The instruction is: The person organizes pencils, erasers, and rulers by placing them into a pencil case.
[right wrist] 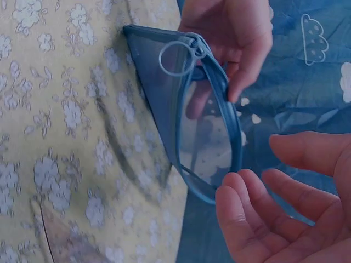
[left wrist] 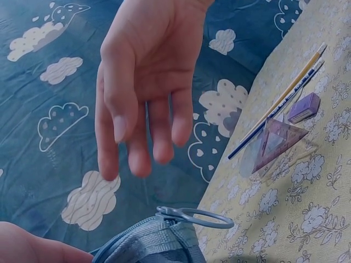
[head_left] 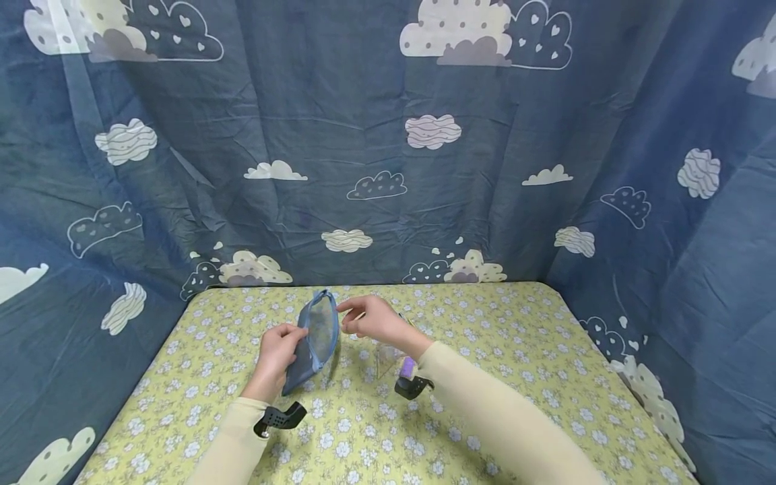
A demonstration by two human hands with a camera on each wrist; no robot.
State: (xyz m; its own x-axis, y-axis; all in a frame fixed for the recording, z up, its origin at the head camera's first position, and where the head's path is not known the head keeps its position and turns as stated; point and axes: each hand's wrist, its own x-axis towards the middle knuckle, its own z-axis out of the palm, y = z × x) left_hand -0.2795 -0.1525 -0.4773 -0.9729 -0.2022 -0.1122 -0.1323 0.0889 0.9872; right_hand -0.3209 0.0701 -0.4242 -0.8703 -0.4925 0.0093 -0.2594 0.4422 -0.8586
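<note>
My left hand (head_left: pixel 280 350) grips a blue see-through zip pouch (head_left: pixel 298 369) by its side, thumb and fingers on either face. The pouch is tilted above the table and its zipped mouth gapes wide. A round zipper pull (right wrist: pixel 160 59) hangs at one end of the mouth. Beside the mouth, my right hand (head_left: pixel 377 319) has its fingers loosely bent and nothing between them. In the right wrist view its fingertips are right at the rim of the pouch. Through the clear wall, part of the left hand's fingers shows.
On the flowered tablecloth (head_left: pixel 515 377) lie a purple eraser (left wrist: pixel 304 108), a pinkish transparent set square (left wrist: pixel 278 143), a yellow pencil (left wrist: pixel 290 86) and a blue pencil (left wrist: pixel 249 141). My right forearm partly covers them in the head view. A dark blue cloud-print curtain (head_left: pixel 339 94) surrounds the table.
</note>
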